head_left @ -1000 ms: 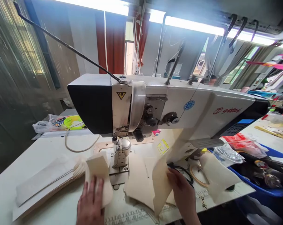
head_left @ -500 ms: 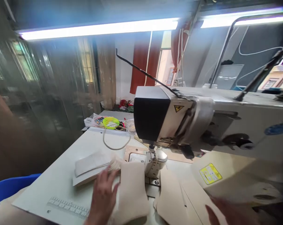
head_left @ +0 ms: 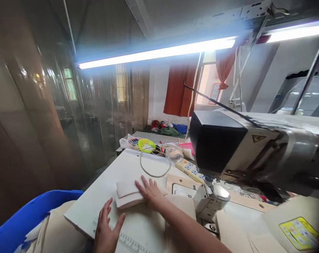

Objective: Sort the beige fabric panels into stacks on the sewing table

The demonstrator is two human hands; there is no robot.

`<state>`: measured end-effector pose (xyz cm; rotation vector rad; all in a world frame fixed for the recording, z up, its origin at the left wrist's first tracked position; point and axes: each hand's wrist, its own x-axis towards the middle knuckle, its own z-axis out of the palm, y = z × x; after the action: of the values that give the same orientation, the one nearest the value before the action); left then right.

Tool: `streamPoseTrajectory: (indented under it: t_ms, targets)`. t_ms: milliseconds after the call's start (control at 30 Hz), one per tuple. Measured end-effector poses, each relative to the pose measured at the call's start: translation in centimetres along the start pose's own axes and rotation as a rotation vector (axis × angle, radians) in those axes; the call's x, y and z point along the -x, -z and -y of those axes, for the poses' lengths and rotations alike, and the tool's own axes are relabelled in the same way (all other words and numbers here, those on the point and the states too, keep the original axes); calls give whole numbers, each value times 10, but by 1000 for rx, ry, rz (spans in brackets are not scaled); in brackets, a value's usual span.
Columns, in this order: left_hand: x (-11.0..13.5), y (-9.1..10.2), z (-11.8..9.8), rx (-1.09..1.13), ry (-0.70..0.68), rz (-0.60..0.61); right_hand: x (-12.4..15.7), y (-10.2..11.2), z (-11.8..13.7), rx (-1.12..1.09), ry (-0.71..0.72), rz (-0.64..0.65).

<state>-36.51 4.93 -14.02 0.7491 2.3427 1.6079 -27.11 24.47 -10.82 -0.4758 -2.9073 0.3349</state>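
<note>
My right hand (head_left: 149,190) reaches across from the lower right and lies flat, fingers spread, on a stack of cream fabric pieces (head_left: 127,193) on the white table (head_left: 127,167). My left hand (head_left: 106,230) rests open near the table's front edge, fingers apart, beside a printed ruler strip (head_left: 134,243). It holds nothing. A larger cream fabric piece (head_left: 184,207) lies under my right forearm, just left of the presser foot (head_left: 210,197) of the sewing machine (head_left: 254,147).
A blue bin (head_left: 30,214) holding pale cloth stands at the lower left. At the table's back lie a yellow-green ring (head_left: 146,144), a cable loop (head_left: 154,173), a keypad remote (head_left: 189,168) and small clutter. Clear plastic curtains hang on the left.
The view has swung left. My right hand crossed from the right side onto the fabric stack. My left hand came off the cream piece and drew back to the table edge.
</note>
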Motion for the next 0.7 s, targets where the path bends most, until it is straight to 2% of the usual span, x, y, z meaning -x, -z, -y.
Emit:
streamPoseTrajectory:
  t_ms: [100,167,267,367,500,600,700]
  targets:
    - [14,3,13,350,230,24,-29,6,-7,-255,-30,-165]
    - [14,6,13,500,382,56,-42,14,-8,-387,-57,-229]
    - [3,9,2,613,477,94,-57,33,0,-530,-92,-255]
    - [-17,8,-15,659,438,123,-58,49,20,-773,-76,-182]
    - [-32,4,-39,724,298,255,-31,52,49,-1116,16,111]
    - [-26,1,-47,694,163,322,-3,46,58,-1403,-93,303]
    - [-14,-3,-38,671,107,310,18,41,59,-1500,-181,337]
